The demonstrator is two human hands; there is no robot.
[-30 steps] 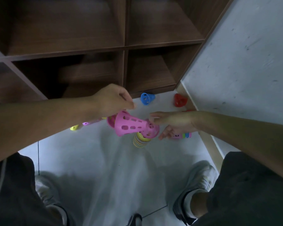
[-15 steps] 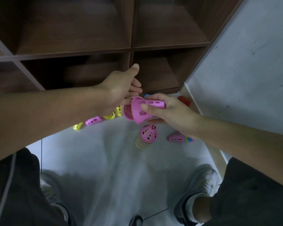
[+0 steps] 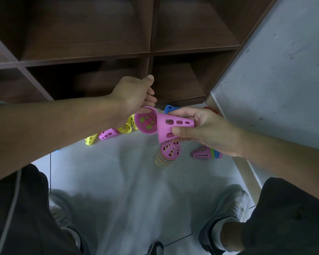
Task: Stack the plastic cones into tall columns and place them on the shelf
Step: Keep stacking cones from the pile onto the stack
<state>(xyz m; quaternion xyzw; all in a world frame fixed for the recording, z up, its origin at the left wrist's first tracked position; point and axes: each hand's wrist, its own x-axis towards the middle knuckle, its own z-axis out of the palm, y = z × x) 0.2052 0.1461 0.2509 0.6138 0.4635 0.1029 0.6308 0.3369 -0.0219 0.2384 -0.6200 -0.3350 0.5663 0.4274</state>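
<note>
1. Right hand (image 3: 208, 131): reaches in from the right above the floor; thumb and curled fingers pinch the narrow end of a pink perforated cone (image 3: 171, 126), held on its side.
2. Left hand (image 3: 134, 96): extends from the left, thumb raised; its fingers curl at the rim of a second pink cone (image 3: 145, 124), whose open mouth faces the camera, just beside the first.
3. Striped column of stacked cones (image 3: 167, 153): stands on the grey floor (image 3: 127, 172) directly below the hands.
4. Loose yellow and pink cones (image 3: 107, 134): lie before the wooden shelf (image 3: 149, 54).
</note>
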